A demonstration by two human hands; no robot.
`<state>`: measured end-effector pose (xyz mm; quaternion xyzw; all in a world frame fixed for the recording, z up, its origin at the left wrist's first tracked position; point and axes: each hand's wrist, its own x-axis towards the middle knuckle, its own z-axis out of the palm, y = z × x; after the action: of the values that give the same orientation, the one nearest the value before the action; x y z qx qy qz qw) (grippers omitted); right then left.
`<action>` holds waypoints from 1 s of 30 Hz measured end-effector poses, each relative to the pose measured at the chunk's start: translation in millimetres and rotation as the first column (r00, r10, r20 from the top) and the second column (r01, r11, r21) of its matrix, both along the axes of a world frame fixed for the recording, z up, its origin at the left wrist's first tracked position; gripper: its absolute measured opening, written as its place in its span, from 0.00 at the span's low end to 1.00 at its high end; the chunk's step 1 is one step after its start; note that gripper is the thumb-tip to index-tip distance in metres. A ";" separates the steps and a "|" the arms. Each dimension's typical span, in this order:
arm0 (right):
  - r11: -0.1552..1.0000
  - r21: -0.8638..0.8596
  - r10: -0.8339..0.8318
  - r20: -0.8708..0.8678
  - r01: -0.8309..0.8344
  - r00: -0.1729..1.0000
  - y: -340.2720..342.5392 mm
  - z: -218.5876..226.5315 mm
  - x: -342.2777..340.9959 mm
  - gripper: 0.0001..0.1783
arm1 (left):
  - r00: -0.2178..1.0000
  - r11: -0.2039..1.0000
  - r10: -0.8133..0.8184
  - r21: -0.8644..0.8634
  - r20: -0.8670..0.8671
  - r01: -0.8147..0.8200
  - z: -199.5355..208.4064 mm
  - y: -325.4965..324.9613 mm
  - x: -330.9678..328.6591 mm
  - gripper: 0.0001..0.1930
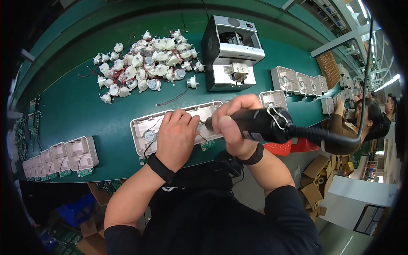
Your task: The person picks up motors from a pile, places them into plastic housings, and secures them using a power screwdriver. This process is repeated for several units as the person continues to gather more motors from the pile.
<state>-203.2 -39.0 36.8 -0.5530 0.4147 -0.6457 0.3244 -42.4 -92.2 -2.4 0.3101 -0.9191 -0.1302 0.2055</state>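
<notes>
White plastic housings [135, 135] lie open side by side on the green bench in front of me. A round silver motor [149, 136] with dark wires sits in the left part. My left hand [176, 134] lies over the middle, its fingers bent down and close together; whatever they pinch is hidden beneath them. My right hand [236, 129] is wrapped round a black electric screwdriver [264, 125], held nearly level. Its front end points left into the housing, beside my left fingertips; the tip is hidden. A small green circuit board [207, 145] hangs at the near edge.
Beyond the housings is a pile of white motors [144, 63] with red wires. A silver-black machine [233, 55] stands behind. More housings line the bench at left [80, 154] and right [285, 80]. The screwdriver's thick cord [325, 135] arcs up at right. People [365, 119] sit farther right.
</notes>
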 end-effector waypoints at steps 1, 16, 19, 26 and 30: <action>1.000 -0.001 -0.008 -0.007 0.008 1.000 -2.0 -1.4 0.4 0.16 | 1.000 1.000 0.005 0.007 0.007 -0.005 -0.9 -0.1 0.2 0.16; 0.982 -0.008 -0.183 -0.283 0.189 0.941 -28.2 6.5 13.2 0.15 | 0.999 0.999 0.045 -0.023 -0.021 -0.046 -2.3 -1.2 -0.2 0.14; 0.961 -0.244 -0.229 -0.424 0.133 0.876 -32.1 4.9 12.0 0.15 | 0.998 0.999 0.046 -0.028 -0.032 -0.046 -3.2 -2.3 -1.3 0.14; 0.997 -0.038 -0.072 0.037 0.073 0.997 -5.9 22.7 -0.4 0.11 | 0.999 1.000 0.019 0.006 0.049 -0.020 -2.2 -1.3 1.9 0.17; 0.941 -0.197 -0.246 0.160 0.275 0.956 -28.0 65.1 -42.6 0.06 | 1.000 0.999 0.001 0.036 0.007 -0.001 0.3 1.8 7.9 0.20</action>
<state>-245.8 -67.1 101.8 -0.4808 0.3886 -0.7600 0.2007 -34.6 -90.4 -2.1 0.3146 -0.9171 -0.1455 0.1969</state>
